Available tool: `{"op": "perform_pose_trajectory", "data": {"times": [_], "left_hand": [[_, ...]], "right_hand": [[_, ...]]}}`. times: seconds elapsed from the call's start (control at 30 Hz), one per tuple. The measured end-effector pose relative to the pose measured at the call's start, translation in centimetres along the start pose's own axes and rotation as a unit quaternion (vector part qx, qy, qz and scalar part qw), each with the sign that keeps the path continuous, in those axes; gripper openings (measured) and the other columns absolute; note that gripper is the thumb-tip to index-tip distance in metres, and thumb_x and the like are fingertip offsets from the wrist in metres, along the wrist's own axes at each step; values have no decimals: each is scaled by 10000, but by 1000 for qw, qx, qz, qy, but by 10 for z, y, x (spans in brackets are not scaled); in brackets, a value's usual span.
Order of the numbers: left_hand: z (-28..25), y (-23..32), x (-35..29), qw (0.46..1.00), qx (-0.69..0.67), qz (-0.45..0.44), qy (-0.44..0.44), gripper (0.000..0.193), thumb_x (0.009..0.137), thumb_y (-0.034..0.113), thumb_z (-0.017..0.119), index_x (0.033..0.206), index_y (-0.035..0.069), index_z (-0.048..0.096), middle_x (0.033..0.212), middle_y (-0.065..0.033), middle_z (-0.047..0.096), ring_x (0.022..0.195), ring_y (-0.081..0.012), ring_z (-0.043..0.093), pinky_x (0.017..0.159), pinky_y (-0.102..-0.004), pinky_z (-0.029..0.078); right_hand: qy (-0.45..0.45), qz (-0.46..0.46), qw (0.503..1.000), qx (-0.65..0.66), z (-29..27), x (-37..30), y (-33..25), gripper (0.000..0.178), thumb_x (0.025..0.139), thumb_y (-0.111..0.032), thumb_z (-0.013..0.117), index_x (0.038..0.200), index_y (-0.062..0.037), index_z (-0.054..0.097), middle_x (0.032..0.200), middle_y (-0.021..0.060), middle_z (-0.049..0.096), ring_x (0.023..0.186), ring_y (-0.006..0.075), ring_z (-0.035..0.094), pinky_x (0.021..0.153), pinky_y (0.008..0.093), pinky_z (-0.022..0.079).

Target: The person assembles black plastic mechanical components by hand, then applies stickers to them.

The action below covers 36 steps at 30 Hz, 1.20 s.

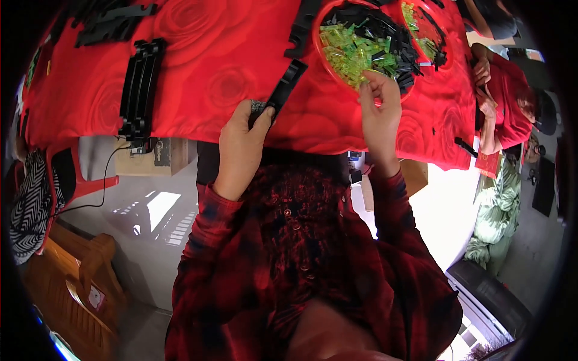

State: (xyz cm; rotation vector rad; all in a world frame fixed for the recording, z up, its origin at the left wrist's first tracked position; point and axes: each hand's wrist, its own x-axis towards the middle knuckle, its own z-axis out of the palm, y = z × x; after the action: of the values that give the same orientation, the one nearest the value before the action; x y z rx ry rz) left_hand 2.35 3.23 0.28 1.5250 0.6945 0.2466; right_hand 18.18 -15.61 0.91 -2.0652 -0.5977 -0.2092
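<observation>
— While the long black plastic strip (284, 89) is gripped at its near end by the left hand (242, 144), what is held in the right hand (380, 111)?

— A small piece, too small to be told, is pinched between its fingertips at the near rim of the red bowl (325, 63).

— And what is kept in that bowl?

— Translucent green pieces (348, 49) are mixed with small black parts (394, 45). The strip is laid slantwise on the red rose-patterned tablecloth (211, 66).

— Farther out?

— A stack of black strips (139, 89) is seen at the left; another person's hand (481, 72) is seen at the right edge.
</observation>
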Motion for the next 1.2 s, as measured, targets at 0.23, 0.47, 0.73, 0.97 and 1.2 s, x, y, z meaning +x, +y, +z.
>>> {"op": "perform_pose_trajectory", "data": {"times": [0.23, 0.47, 0.73, 0.97, 1.2], "left_hand": [[8, 13, 14, 948, 281, 149, 28, 193, 875, 165, 708, 897, -13, 638, 829, -173, 590, 849, -370, 557, 718, -461, 445], [11, 13, 18, 947, 296, 126, 20, 219, 839, 131, 735, 939, 8, 584, 842, -153, 599, 850, -361, 572, 715, -463, 457], [15, 15, 17, 908, 377, 177, 48, 219, 821, 134, 738, 917, 30, 571, 883, -132, 631, 876, -378, 568, 742, -470, 475], [18, 11, 16, 893, 401, 185, 87, 221, 793, 164, 763, 899, 46, 609, 868, -109, 630, 879, -342, 566, 740, -455, 465], [9, 6, 24, 894, 372, 237, 83, 238, 790, 181, 778, 806, 20, 603, 770, -111, 589, 791, -330, 544, 712, -434, 411]], "right_hand": [[-48, -91, 990, -92, -14, 41, 11, 189, 863, -3, 681, 1047, -38, 654, 912, 125, 598, 800, 265, 613, 680, 365, 502], [-51, -173, 963, -201, 0, 60, 28, 107, 859, -114, 698, 943, -63, 656, 909, 107, 616, 894, 332, 610, 797, 436, 472], [-74, -181, 935, -296, 17, 74, 29, 158, 835, -192, 734, 840, -65, 639, 857, 120, 623, 824, 339, 632, 729, 451, 507], [-83, -163, 937, -296, 16, 80, 27, 178, 840, -191, 721, 811, -40, 630, 832, 146, 638, 796, 360, 642, 710, 453, 527], [-124, 61, 988, -62, 3, 60, -15, 128, 899, -151, 687, 938, -33, 656, 852, 109, 668, 690, 236, 631, 631, 339, 505]]}}
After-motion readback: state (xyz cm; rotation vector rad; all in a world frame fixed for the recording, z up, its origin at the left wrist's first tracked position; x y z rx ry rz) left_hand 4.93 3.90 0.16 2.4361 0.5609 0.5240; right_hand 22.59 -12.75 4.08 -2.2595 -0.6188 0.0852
